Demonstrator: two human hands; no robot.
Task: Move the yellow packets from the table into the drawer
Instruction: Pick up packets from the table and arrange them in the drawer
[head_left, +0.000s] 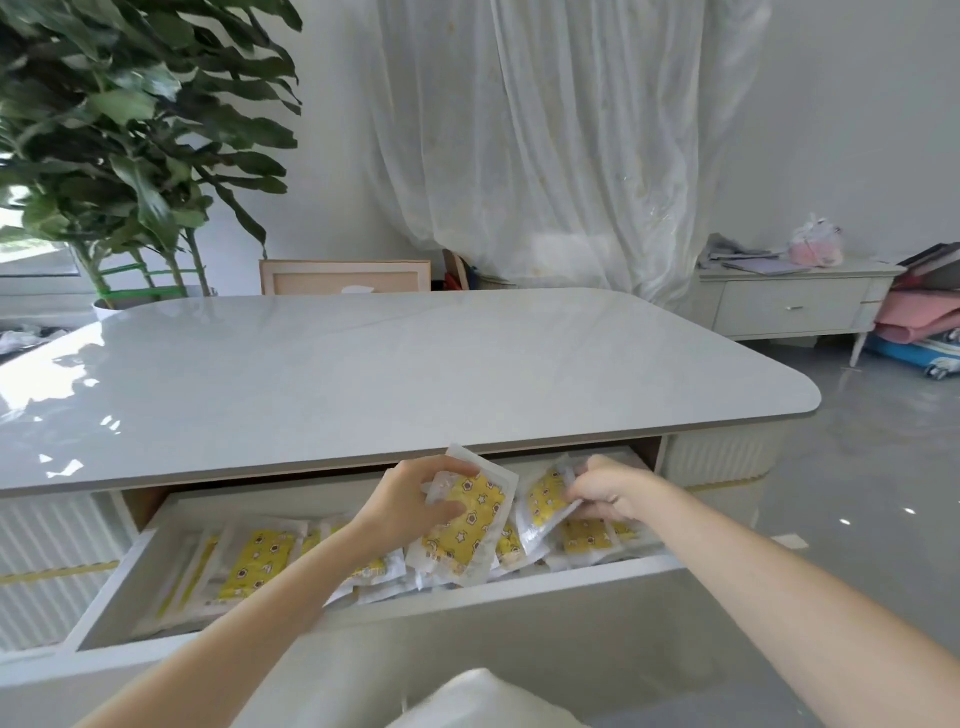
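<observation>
The white drawer (363, 605) under the table stands pulled out toward me. Several yellow packets in clear wrap lie inside it (254, 564). My left hand (410, 499) grips a yellow packet (467, 525) by its upper end, held upright over the middle of the drawer. My right hand (602, 491) pinches another yellow packet (545, 501) over the drawer's right part. The two held packets stand close beside each other. The glossy white tabletop (395, 364) carries no packets in view.
A large potted plant (130, 156) stands at the far left behind the table. A wooden chair back (345, 278) shows beyond the far edge. A white sideboard (795, 306) with clutter stands at the right. Grey floor lies to the right of the table.
</observation>
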